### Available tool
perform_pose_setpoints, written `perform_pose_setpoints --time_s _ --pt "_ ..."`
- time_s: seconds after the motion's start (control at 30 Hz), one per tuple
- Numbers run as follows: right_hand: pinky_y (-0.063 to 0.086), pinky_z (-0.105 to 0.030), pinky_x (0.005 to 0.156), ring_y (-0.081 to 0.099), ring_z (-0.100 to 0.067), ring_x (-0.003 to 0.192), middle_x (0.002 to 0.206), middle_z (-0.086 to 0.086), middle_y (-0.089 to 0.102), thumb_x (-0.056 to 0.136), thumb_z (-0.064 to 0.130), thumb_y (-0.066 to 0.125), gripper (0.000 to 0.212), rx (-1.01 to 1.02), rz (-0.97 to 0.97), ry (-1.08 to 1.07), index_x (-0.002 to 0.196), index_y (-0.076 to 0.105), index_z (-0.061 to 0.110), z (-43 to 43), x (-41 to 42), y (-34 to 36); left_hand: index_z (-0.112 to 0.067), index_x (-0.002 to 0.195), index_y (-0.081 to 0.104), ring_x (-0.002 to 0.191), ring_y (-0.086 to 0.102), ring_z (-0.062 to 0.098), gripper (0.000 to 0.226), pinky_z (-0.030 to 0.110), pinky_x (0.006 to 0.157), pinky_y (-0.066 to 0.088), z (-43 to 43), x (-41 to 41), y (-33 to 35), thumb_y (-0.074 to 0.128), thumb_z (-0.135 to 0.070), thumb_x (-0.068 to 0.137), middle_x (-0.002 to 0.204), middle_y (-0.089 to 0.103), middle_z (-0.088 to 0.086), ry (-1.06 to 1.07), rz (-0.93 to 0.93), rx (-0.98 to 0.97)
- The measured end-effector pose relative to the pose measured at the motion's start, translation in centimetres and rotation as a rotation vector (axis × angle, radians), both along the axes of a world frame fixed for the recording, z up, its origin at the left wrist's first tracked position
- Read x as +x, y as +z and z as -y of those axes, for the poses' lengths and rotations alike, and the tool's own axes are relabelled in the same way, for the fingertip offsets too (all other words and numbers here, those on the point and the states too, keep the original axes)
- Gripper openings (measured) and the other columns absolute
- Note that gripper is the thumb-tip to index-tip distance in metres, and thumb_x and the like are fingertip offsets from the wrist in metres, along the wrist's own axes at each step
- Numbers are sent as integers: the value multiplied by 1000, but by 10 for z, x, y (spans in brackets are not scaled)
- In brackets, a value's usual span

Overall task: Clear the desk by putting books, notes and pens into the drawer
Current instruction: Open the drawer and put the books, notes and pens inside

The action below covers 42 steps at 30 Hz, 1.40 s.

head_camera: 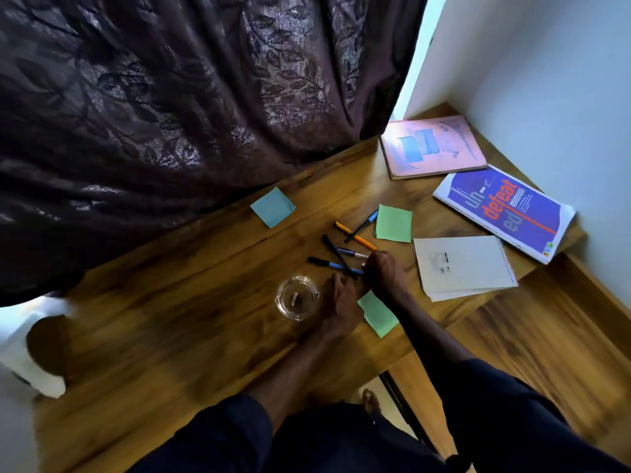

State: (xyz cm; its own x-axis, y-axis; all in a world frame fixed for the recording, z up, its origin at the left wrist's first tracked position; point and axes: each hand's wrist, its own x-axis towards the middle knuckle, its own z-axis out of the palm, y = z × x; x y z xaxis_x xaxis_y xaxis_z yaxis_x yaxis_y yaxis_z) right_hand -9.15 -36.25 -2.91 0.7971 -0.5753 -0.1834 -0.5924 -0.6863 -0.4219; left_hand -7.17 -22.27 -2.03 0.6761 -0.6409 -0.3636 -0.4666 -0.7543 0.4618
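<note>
Several pens lie crossed on the wooden desk (205, 302): an orange pen (355, 236), a blue-capped black pen (362, 226), a black pen (336, 254), a purple pen (351, 252) and a blue-and-black pen (327, 264). My right hand (386, 276) is curled over the near ends of the blue-and-black and black pens. My left hand (341, 302) rests beside it with its fingers by the pen tips, holding nothing. One green note (377, 314) lies partly under my right wrist. Another green note (393, 223) and a blue note (272, 207) lie apart.
A glass ashtray (297, 298) stands just left of my left hand. A white spiral notebook (464, 266), a purple magazine (505, 211) and a pink book (432, 146) lie at the right. A dark curtain (170, 97) hangs over the desk's back. A lower wooden surface (546, 336) sits right.
</note>
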Motion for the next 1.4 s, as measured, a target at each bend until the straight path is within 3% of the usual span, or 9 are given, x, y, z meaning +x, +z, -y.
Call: perform_pose_setpoints --time_s 0.23,0.4,0.6,0.73,0.83,0.93,1.03,1.17,1.4 --pt "39 -34 53 60 -29 70 88 -15 65 90 18 68 14 -9 -35 12 87 65 4 3 1 2 -13 133 52 124 45 24 48 30 105 37 -2 1 7 68 -17 88 138 44 9 69 -13 -33" --pt "53 -35 55 66 -22 69 80 -7 71 79 17 77 10 95 134 -93 83 71 11 9 -31 6 -12 134 52 130 46 25 44 30 103 39 0 -15 22 59 -7 90 141 48 9 175 -41 -142" --pt "59 -30 65 69 -9 73 87 1 76 81 24 79 14 206 294 -189 91 76 14 11 -107 15 -6 133 53 127 48 28 53 41 101 45 -1 -53 39 59 -18 82 137 51 13 154 14 -236" --pt "60 -37 65 69 -9 72 82 5 74 79 23 79 13 193 375 -287 90 75 17 14 -174 11 -11 124 58 120 53 23 59 40 98 49 3 -90 40 28 -40 81 130 56 8 90 51 -238" --pt "60 -36 64 69 -8 71 79 5 73 78 16 82 11 195 393 -401 87 75 16 10 -220 4 -10 118 62 110 59 23 37 39 92 55 9 -115 32 43 -13 86 120 61 8 -74 67 -259" --pt "59 -36 66 69 -8 71 77 5 72 77 18 82 10 226 328 -457 84 75 19 2 -259 -13 -12 115 64 106 60 23 35 34 90 55 17 -139 23 50 -2 84 116 63 7 -229 36 -304" --pt "56 -30 66 68 -10 71 79 5 73 76 23 83 11 267 179 -464 83 74 21 -7 -282 -34 -13 110 65 103 62 21 29 34 86 56 24 -159 16 51 -3 87 114 63 6 -294 -49 -261" --pt "56 -33 62 69 -14 72 80 5 74 76 25 80 11 283 25 -409 83 73 22 -13 -287 -63 -10 115 64 103 64 20 25 33 89 57 23 -175 0 52 -5 93 112 66 8 -363 -126 -139" --pt "51 -31 62 69 -27 77 85 -7 74 74 10 70 12 254 12 -186 85 73 13 -14 -271 -97 -12 118 58 114 59 23 24 37 97 52 19 -196 -22 57 -17 95 117 61 6 -393 -211 127"
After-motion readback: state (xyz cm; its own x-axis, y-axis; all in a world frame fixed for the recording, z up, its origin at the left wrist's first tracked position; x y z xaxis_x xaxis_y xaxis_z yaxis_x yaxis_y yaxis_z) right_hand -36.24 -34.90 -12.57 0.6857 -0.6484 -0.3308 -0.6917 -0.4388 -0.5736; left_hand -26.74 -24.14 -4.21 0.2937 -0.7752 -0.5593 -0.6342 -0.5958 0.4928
